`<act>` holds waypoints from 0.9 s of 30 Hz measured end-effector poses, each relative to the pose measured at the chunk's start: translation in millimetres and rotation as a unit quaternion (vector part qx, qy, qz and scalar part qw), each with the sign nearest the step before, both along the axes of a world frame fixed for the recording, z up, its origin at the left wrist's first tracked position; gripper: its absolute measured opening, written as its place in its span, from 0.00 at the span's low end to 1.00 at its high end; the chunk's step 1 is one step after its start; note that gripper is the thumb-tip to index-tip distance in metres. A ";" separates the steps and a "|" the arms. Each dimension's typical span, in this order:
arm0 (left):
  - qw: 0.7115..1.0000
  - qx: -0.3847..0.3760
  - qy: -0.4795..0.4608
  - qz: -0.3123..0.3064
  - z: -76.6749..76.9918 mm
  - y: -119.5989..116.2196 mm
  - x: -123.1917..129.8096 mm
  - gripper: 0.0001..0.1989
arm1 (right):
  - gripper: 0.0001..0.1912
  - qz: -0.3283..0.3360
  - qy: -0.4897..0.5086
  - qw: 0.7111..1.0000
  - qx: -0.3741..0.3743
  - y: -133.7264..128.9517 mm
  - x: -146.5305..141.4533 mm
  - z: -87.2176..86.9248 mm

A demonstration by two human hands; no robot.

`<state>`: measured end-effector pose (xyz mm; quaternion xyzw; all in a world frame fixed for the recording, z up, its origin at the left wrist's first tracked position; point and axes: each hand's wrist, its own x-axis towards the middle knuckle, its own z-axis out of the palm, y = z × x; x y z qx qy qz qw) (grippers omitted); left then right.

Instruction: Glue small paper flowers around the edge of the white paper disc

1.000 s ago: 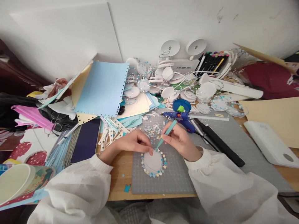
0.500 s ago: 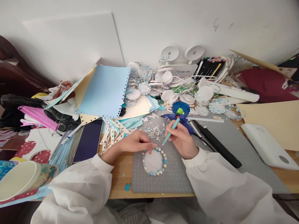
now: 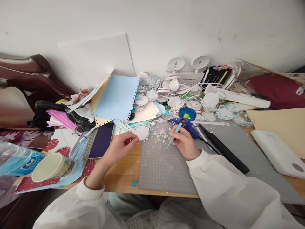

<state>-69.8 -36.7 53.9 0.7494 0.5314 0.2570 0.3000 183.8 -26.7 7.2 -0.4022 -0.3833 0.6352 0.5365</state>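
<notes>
My left hand is at the mat's left edge, thumb and forefinger pinched at the rim of a round white disc. Small star-shaped pieces edge this disc, which is over the paper strips. Teal tweezers slant down from my right hand, their tips above the grey cutting mat. A scatter of tiny paper stars lies on the mat between both hands.
Behind my right hand lie a blue glue gun and a blue round dish. A long black object and a white device are to the right. At left stand a paper cup and a plastic bottle.
My left hand has carried the star-edged disc from the middle of the mat to its back left. My right hand stays nearly in place with the tweezers. The view has shifted left.
</notes>
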 end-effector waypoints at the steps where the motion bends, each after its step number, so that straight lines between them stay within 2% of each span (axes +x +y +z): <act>1: 1.000 0.000 -0.003 -0.003 -0.5 -1.2 2.1 0.13 | 0.12 0.005 -0.001 1.000 0.002 -0.2 0.2 -0.6; 4: 1.000 0.004 -0.019 0.005 0.9 -1.9 10.6 0.13 | 0.12 0.005 0.003 1.000 0.008 0.0 1.3 -1.4; 7: 0.998 0.012 -0.039 0.039 2.1 -0.4 18.6 0.15 | 0.12 -0.003 0.014 1.000 0.011 0.9 2.3 -0.3; 10: 0.994 0.020 -0.067 0.079 0.7 0.9 25.6 0.12 | 0.12 -0.011 0.021 1.000 0.016 1.6 2.7 1.4; 12: 0.992 0.021 -0.091 0.084 -0.6 1.6 30.3 0.09 | 0.12 -0.013 0.023 1.000 0.017 1.6 2.5 2.5; 18: 0.993 -0.004 -0.120 0.021 1.4 4.8 44.2 0.16 | 0.13 0.001 0.038 0.999 0.002 1.7 1.2 2.5; 23: 0.977 -0.051 -0.193 -0.073 9.1 2.7 50.3 0.19 | 0.12 0.012 0.036 0.999 -0.009 2.9 2.6 1.0; 27: 0.969 -0.062 -0.215 -0.108 9.0 -0.1 50.8 0.17 | 0.16 0.077 -0.010 0.997 -0.008 1.5 4.2 4.1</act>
